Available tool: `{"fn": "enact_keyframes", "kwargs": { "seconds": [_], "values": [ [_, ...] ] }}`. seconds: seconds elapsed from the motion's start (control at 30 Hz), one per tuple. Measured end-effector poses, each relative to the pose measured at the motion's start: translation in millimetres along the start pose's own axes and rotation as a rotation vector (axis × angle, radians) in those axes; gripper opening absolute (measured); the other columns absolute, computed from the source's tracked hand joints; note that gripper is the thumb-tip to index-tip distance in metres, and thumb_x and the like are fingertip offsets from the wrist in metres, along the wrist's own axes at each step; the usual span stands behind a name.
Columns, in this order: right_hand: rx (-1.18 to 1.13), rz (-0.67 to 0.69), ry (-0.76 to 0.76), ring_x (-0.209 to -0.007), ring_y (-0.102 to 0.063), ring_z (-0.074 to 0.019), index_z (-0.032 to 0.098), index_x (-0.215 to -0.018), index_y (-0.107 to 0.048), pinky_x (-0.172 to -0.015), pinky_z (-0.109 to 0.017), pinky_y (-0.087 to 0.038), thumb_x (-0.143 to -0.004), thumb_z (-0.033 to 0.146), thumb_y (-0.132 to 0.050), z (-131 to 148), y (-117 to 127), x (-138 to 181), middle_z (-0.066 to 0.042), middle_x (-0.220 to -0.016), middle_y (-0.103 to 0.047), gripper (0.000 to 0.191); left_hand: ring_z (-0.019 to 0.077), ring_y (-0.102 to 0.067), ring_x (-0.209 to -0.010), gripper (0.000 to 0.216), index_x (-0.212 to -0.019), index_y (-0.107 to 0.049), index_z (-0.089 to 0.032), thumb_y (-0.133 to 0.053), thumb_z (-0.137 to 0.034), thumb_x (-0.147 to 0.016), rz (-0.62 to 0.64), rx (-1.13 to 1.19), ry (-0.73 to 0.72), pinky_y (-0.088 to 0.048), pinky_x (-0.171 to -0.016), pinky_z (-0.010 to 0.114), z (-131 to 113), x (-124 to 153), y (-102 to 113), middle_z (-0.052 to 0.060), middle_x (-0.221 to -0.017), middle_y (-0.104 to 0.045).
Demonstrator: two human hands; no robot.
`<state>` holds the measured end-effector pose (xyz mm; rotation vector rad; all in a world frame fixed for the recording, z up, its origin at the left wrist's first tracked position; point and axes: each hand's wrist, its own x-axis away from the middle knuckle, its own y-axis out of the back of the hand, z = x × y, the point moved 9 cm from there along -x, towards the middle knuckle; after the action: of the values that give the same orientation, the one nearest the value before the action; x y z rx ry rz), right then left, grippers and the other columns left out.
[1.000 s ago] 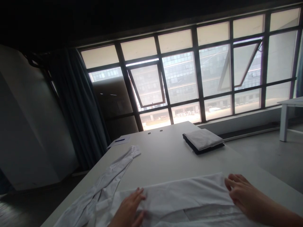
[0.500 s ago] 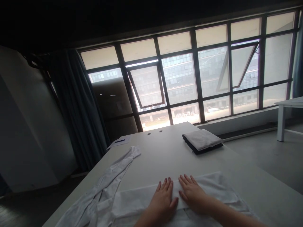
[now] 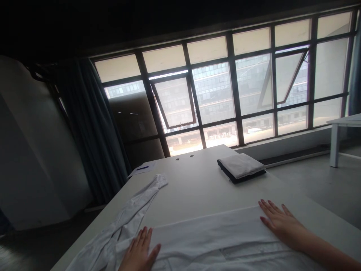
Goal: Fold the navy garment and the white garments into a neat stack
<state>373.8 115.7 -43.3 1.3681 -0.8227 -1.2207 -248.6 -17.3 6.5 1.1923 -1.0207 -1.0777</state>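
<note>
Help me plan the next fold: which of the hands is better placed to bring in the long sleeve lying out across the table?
Probably the left hand. It lies flat on the white shirt at its left edge, right beside the sleeve. The right hand presses the shirt's far right edge, well away.

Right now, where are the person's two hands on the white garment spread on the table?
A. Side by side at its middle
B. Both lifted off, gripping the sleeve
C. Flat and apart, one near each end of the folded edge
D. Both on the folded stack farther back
C. The left hand and the right hand lie flat with fingers spread at opposite ends of the white garment, far from the folded stack.
</note>
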Motion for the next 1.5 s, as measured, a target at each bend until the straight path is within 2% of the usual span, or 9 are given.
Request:
{"fn": "enact_keyframes", "kwargs": {
  "seconds": [0.13,0.33,0.43,0.53,0.67,0.8,1.0,1.3,1.5],
  "values": [
    [0.044,-0.205,0.022,-0.154,-0.03,-0.0428,0.018,-0.151,-0.057,-0.123,-0.072,-0.019,-0.096,0.045,-0.043,23.9,21.3,12.1,-0.013,-0.166,-0.034,0.063,0.0382,-0.028,-0.156,0.068,-0.156,-0.049,-0.021,-0.048,-0.057,-0.098,-0.128,0.02,-0.038,-0.021,-0.127,0.062,-2.6,9.7,7.7,0.014,-0.166,-0.035],
    [-0.238,-0.033,0.295,-0.151,-0.035,-0.043,0.038,-0.159,-0.039,-0.12,-0.069,-0.032,-0.098,0.062,-0.05,136.5,3.9,52.8,-0.005,-0.166,-0.033,0.066,0.0326,-0.036,-0.153,0.058,-0.16,-0.029,-0.042,-0.046,-0.046,-0.105,-0.096,0.185,-0.543,-0.037,-0.124,0.054,-125.6,29.4,-35.0,0.002,-0.166,-0.031],
    [-0.328,0.076,0.356,-0.15,-0.034,-0.0456,0.041,-0.159,-0.036,-0.12,-0.073,-0.028,-0.096,0.067,-0.053,160.0,-0.2,57.9,-0.004,-0.165,-0.033,0.07,0.0337,-0.029,-0.156,0.056,-0.16,-0.026,-0.04,-0.043,-0.044,-0.107,-0.111,0.215,-0.502,-0.029,-0.127,0.058,-153.1,24.9,-32.7,0.002,-0.167,-0.026],
    [-0.344,0.138,0.333,-0.153,-0.027,-0.0439,0.039,-0.16,-0.031,-0.123,-0.074,-0.019,-0.099,0.069,-0.047,159.0,7.5,43.0,-0.003,-0.167,-0.029,0.07,0.038,-0.021,-0.158,0.078,-0.163,-0.023,-0.031,-0.049,-0.066,-0.099,0.027,0.238,-0.487,-0.02,-0.128,0.063,-170.0,17.5,-14.8,0.005,-0.169,-0.017],
    [-0.334,0.16,0.289,-0.157,-0.023,-0.039,0.035,-0.161,-0.033,-0.127,-0.068,-0.014,-0.1,0.073,-0.04,152.4,23.9,10.2,-0.004,-0.168,-0.028,0.072,0.0353,-0.013,-0.16,0.088,-0.165,-0.024,-0.03,-0.045,-0.078,-0.094,0.057,0.257,-0.391,-0.01,-0.129,0.063,-181.4,2.4,24.7,0.004,-0.172,-0.012],
    [-0.299,0.169,0.277,-0.157,-0.024,-0.0359,0.03,-0.161,-0.036,-0.128,-0.062,-0.015,-0.098,0.077,-0.037,151.0,29.3,-11.9,-0.007,-0.169,-0.029,0.078,0.0349,-0.011,-0.161,0.089,-0.165,-0.025,-0.031,-0.039,-0.082,-0.093,0.044,0.253,-0.288,-0.007,-0.129,0.064,-181.6,-12.4,35.5,0.004,-0.173,-0.013],
    [-0.243,0.131,0.223,-0.157,-0.025,-0.0341,0.028,-0.161,-0.037,-0.129,-0.058,-0.017,-0.099,0.077,-0.034,126.5,18.1,-16.1,-0.008,-0.169,-0.03,0.079,0.0323,-0.012,-0.161,0.086,-0.164,-0.027,-0.031,-0.029,-0.082,-0.095,0.029,0.223,-0.209,-0.009,-0.129,0.059,-141.4,-22.8,19.7,0.003,-0.173,-0.013],
    [-0.194,0.119,0.146,-0.157,-0.026,-0.0336,0.029,-0.16,-0.039,-0.128,-0.059,-0.021,-0.104,0.069,-0.028,84.1,6.3,-20.1,-0.005,-0.168,-0.032,0.07,0.0312,-0.025,-0.159,0.083,-0.161,-0.039,-0.018,-0.032,-0.069,-0.097,-0.084,0.093,0.009,-0.018,-0.128,0.054,16.4,-16.5,-6.5,0.01,-0.17,-0.03],
    [-0.166,0.084,0.132,-0.155,-0.032,-0.0333,0.025,-0.158,-0.044,-0.126,-0.059,-0.025,-0.105,0.059,-0.034,80.5,2.8,-21.7,-0.008,-0.165,-0.038,0.064,0.0443,-0.052,-0.139,0.081,-0.146,-0.058,-0.016,-0.045,-0.071,-0.088,-0.258,0.031,0.342,-0.037,-0.115,0.058,81.0,13.3,16.9,0.022,-0.148,-0.058]
  ]
}}
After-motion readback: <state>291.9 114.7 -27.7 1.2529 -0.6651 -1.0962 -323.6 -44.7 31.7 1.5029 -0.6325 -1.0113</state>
